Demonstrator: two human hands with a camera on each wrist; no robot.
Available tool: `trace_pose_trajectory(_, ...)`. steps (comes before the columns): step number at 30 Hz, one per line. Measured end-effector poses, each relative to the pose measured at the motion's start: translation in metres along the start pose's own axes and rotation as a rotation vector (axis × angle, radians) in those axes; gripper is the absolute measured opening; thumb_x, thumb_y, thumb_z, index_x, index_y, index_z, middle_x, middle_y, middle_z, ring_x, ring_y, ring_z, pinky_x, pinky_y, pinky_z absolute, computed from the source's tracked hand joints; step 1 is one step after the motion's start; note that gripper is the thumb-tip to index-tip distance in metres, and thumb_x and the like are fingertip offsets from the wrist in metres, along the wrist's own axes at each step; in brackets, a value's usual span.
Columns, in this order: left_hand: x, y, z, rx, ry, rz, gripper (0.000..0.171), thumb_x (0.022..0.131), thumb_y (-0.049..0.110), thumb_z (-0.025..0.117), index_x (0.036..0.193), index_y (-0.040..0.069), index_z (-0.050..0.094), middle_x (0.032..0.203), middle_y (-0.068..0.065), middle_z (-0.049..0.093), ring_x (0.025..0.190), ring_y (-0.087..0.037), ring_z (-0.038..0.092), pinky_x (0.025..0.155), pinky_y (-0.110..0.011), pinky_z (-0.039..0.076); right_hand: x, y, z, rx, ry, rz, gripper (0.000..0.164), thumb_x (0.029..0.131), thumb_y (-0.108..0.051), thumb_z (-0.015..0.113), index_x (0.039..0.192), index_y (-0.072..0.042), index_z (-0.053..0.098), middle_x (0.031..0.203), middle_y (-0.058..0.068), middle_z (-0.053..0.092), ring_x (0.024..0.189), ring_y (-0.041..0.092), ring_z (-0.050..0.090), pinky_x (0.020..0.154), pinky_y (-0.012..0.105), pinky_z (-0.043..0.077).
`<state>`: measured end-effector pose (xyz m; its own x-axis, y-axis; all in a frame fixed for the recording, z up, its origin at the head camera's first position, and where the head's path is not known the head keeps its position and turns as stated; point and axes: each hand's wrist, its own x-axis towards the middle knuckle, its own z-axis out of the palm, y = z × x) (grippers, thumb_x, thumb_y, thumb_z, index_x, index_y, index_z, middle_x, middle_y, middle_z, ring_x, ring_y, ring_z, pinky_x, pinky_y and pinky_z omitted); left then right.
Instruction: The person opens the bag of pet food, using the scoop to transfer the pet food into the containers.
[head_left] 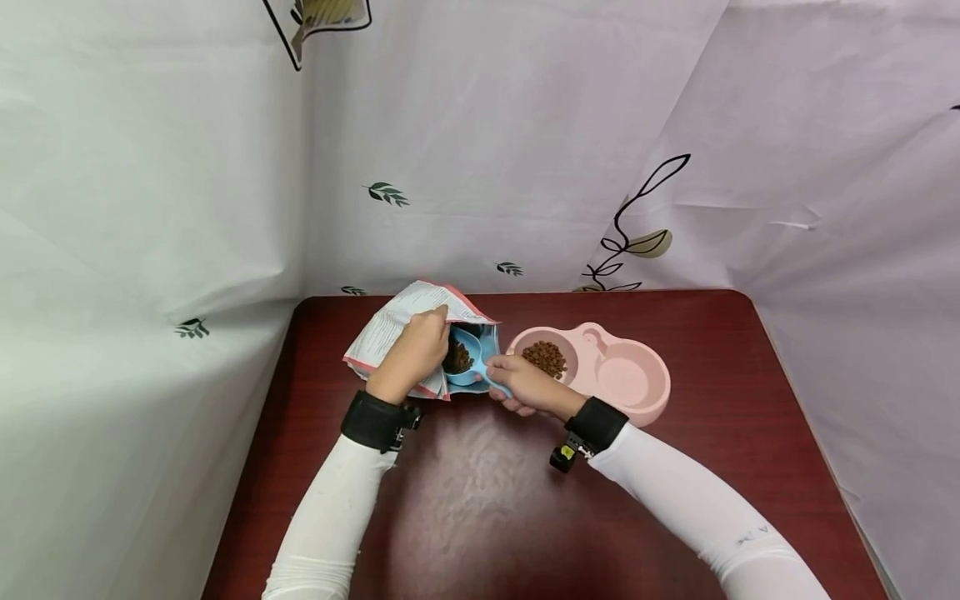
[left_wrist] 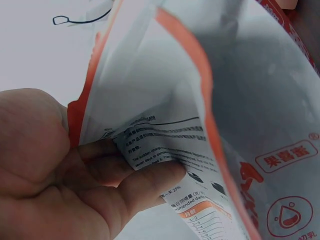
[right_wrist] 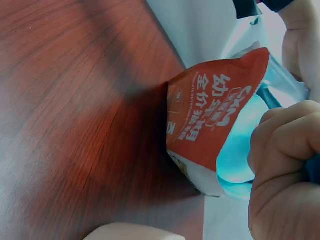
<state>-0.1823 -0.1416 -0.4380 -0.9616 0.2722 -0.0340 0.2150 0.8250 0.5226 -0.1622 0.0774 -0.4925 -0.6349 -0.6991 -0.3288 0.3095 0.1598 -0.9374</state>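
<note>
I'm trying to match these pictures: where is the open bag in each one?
Head: the bag is just left of centre.
Left wrist: close up, filling the centre and right.
Right wrist: right of centre, red printed side showing.
Shared landmark: the left hand, at left in the left wrist view, upper right in the right.

Glossy wood grain gleams on the table [head_left: 480, 508]! Smooth plastic scoop [head_left: 477, 367], matt plastic double bowl [head_left: 588, 364], and here's the bag [head_left: 396, 323], creased, satiny film.
</note>
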Motion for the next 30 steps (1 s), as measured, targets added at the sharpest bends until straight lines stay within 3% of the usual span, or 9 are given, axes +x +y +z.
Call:
trace_pose_trajectory(5,0.002,0.0,-0.002,0.014,0.008,0.01,0.044,0.11,0.008,0.038,0.146,-0.014,0.047,0.144,-0.032,0.056,0.134,-0.039,0.057,0.098,-0.047,0.056,-0.016,0.001,-0.008,0.012,-0.008,-0.021,0.039,0.114,-0.021,0.032,0.126,0.013,0.044,0.071,0.001,0.041,0.043,0.005,0.023,0.036,0.022,0.02)
trace_pose_trajectory(8,0.002,0.001,-0.003,0.013,0.005,0.004,0.044,0.11,0.009,0.038,0.147,-0.014,0.046,0.145,-0.032,0.055,0.135,-0.04,0.056,0.099,-0.047,0.055,-0.024,0.001,-0.013,0.011,0.0,-0.018,0.035,0.114,-0.023,0.034,0.122,0.007,0.049,0.071,0.0,0.042,0.043,0.004,0.025,0.035,0.021,0.021)
trace_pose_trajectory(12,0.003,0.0,-0.004,0.005,-0.014,-0.008,0.045,0.111,0.009,0.037,0.15,-0.012,0.044,0.147,-0.031,0.053,0.133,-0.04,0.058,0.094,-0.045,0.056,-0.036,0.0,-0.018,-0.012,-0.009,-0.018,0.033,0.114,-0.027,0.035,0.12,0.001,0.051,0.073,0.0,0.044,0.044,0.005,0.026,0.037,0.022,0.022)
trace_pose_trajectory(16,0.002,0.0,-0.005,-0.002,-0.033,-0.02,0.046,0.111,0.009,0.036,0.151,-0.011,0.042,0.148,-0.031,0.052,0.113,-0.036,0.067,0.081,-0.039,0.054,-0.047,0.0,-0.024,-0.013,-0.022,-0.019,0.034,0.114,-0.03,0.036,0.119,0.0,0.052,0.074,0.0,0.043,0.045,0.006,0.025,0.038,0.022,0.02)
trace_pose_trajectory(19,0.001,0.0,-0.005,-0.019,-0.045,-0.034,0.046,0.111,0.01,0.036,0.152,-0.011,0.039,0.145,-0.032,0.055,0.083,-0.033,0.065,0.068,-0.037,0.048,-0.055,0.001,-0.028,-0.021,-0.019,-0.013,0.034,0.114,-0.032,0.038,0.118,-0.002,0.053,0.073,-0.001,0.043,0.045,0.006,0.024,0.04,0.022,0.02)
trace_pose_trajectory(22,0.001,0.0,-0.005,-0.015,-0.035,-0.038,0.046,0.111,0.01,0.037,0.152,-0.011,0.04,0.143,-0.032,0.056,0.086,-0.034,0.067,0.07,-0.038,0.049,-0.063,0.001,-0.032,-0.045,-0.02,-0.015,0.035,0.113,-0.033,0.039,0.119,-0.001,0.053,0.072,-0.002,0.042,0.044,0.006,0.023,0.04,0.022,0.02)
trace_pose_trajectory(26,0.002,-0.001,-0.003,0.003,-0.011,-0.029,0.046,0.11,0.01,0.037,0.15,-0.012,0.044,0.145,-0.031,0.055,0.113,-0.036,0.068,0.082,-0.041,0.053,-0.074,0.003,-0.036,-0.066,-0.018,-0.035,0.036,0.114,-0.031,0.038,0.121,0.001,0.053,0.072,-0.001,0.042,0.044,0.006,0.023,0.04,0.022,0.02)
trace_pose_trajectory(30,0.002,-0.002,-0.001,-0.008,-0.005,-0.021,0.046,0.11,0.009,0.036,0.15,-0.012,0.043,0.144,-0.032,0.055,0.086,-0.031,0.066,0.078,-0.04,0.051,-0.086,0.004,-0.041,-0.065,-0.019,-0.061,0.037,0.114,-0.029,0.036,0.123,0.004,0.052,0.073,0.0,0.043,0.045,0.005,0.025,0.039,0.023,0.019)
